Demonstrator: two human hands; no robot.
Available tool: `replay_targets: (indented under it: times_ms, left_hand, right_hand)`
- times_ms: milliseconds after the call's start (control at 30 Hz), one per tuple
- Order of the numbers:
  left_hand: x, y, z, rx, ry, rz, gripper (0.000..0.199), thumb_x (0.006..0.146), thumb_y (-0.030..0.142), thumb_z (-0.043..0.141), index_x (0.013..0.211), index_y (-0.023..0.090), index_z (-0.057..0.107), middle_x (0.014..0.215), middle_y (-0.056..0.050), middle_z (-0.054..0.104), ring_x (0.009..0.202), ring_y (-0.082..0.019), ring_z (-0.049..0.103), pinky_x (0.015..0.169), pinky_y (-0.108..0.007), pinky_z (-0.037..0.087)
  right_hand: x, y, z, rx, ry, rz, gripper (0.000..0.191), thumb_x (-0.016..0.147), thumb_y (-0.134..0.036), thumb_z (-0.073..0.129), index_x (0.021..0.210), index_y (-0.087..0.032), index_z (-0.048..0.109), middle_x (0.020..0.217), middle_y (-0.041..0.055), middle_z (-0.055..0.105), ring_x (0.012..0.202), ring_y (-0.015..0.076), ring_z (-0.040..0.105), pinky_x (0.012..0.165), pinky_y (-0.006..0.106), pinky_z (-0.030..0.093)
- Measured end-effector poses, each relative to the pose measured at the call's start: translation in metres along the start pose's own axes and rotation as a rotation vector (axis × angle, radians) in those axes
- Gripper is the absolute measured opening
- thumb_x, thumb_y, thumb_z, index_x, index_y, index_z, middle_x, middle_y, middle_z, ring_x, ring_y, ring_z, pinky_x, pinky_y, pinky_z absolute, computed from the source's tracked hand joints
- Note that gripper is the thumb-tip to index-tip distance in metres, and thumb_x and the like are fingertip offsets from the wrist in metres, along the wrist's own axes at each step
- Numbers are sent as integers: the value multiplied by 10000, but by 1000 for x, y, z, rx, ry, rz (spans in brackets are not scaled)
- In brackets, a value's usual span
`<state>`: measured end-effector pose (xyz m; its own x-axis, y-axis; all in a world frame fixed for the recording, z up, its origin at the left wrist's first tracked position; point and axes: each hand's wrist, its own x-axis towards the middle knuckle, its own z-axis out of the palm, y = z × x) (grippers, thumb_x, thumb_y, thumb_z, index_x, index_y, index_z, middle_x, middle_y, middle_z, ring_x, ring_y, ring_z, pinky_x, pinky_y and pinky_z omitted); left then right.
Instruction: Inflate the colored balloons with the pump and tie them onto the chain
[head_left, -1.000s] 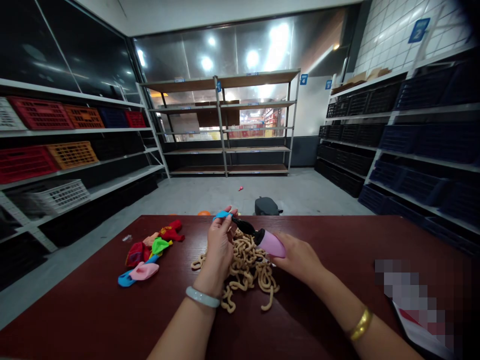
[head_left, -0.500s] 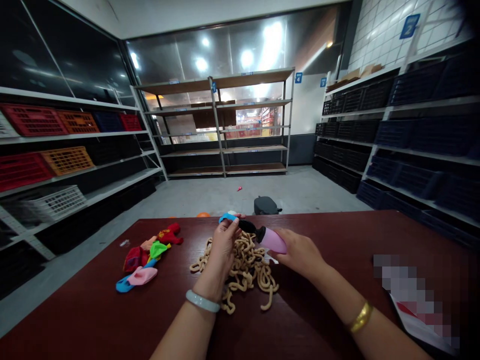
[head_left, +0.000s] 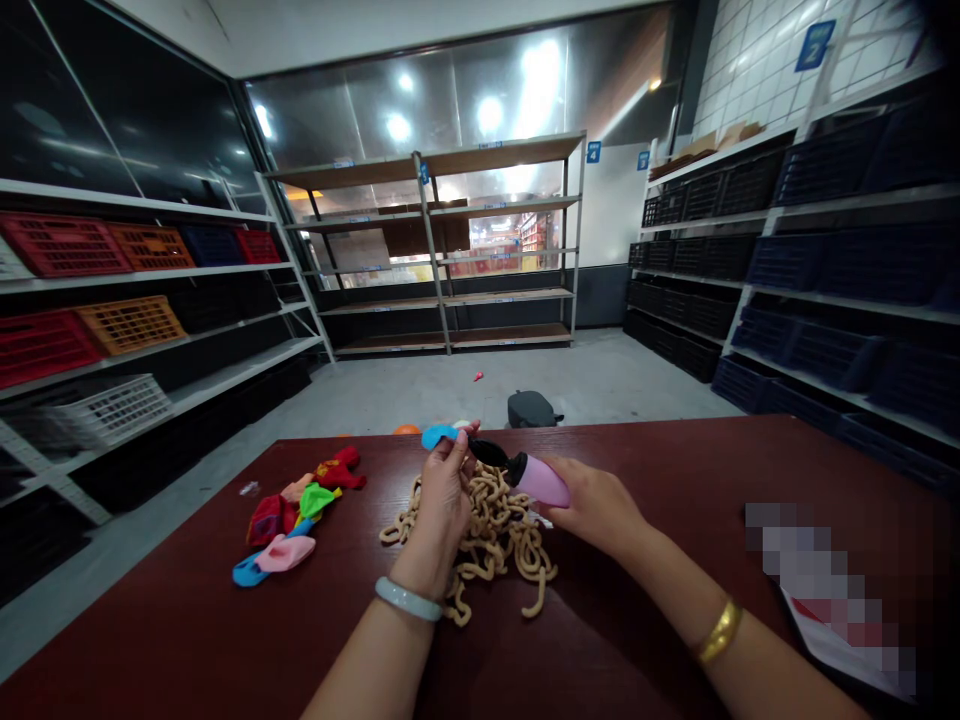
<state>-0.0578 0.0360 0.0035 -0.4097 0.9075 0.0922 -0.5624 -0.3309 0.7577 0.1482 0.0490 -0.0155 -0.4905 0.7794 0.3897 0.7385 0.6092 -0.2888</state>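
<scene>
A blue balloon (head_left: 439, 436) is pinched between the thumb and fingers of my left hand (head_left: 444, 490), above the table's far half. My right hand (head_left: 600, 505) is wrapped around a purple bottle-shaped tool (head_left: 541, 482) with a black narrow neck and a flared black end (head_left: 487, 453). That black end points left and reaches my left fingertips; whether it touches the balloon is hidden. Beneath both hands lies a heap of beige, rope-like curled pieces (head_left: 487, 555). Left of it sit several limp balloons: red, green (head_left: 317, 498), pink (head_left: 286, 552) and blue.
The dark red table (head_left: 187, 640) carries a blurred-out flat item (head_left: 832, 600) at the right. On the floor beyond are a grey bag-like object (head_left: 531, 409) and a small red item (head_left: 478, 376). Shelves with crates (head_left: 131, 322) line the sides; a metal rack (head_left: 435, 250) stands at the back.
The blue balloon has shifted slightly left in my left fingers and shows more of its body. My right hand, with the purple tool, has moved slightly left.
</scene>
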Motion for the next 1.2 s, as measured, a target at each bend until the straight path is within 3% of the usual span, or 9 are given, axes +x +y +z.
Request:
replay_targets:
  times_ms: [367, 733, 867, 1000, 1200]
  left_hand:
    - [-16, -5, 7, 134, -14, -137, 351, 696, 355, 756, 992, 180, 681, 1145, -89, 666, 1012, -195, 605, 704, -239, 456]
    - [-11, 3, 9, -209, -87, -76, 168, 710, 97, 656, 863, 165, 648, 1077, -98, 693, 1092, -229, 610, 988, -379, 427]
    - [-15, 4, 14, -267, -117, -118, 77, 753, 172, 665, 808, 162, 612, 1057, -118, 692, 1061, -260, 629, 990, -430, 430]
    - [-17, 3, 17, -243, -139, -74, 173, 787, 293, 686, 839, 155, 596, 1085, -134, 673, 1069, -276, 622, 974, -463, 442]
    - [-22, -4, 21, -239, -165, -92, 214, 795, 319, 682, 861, 161, 555, 1032, -118, 661, 970, -263, 644, 891, -480, 480]
  right_hand:
    - [-1, 2, -4, -79, 18, 3, 509, 816, -506, 565, 1254, -255, 496, 1095, 72, 651, 939, 266, 636, 761, 372, 457]
    - [-2, -11, -2, -18, -34, -13, 467, 809, -486, 581, 1215, -265, 510, 1070, 63, 656, 950, 252, 630, 768, 349, 447]
    - [-2, -14, 0, -5, -21, -2, 470, 815, -495, 567, 1214, -254, 502, 1066, 73, 658, 935, 257, 633, 749, 352, 446]
    - [-2, -14, 2, -26, -6, -16, 463, 824, -483, 554, 1219, -251, 486, 1068, 77, 656, 924, 257, 636, 732, 350, 446]
    - [-3, -17, 3, -101, -24, -8, 413, 827, -407, 569, 1181, -214, 480, 1046, 84, 651, 921, 257, 632, 711, 326, 433]
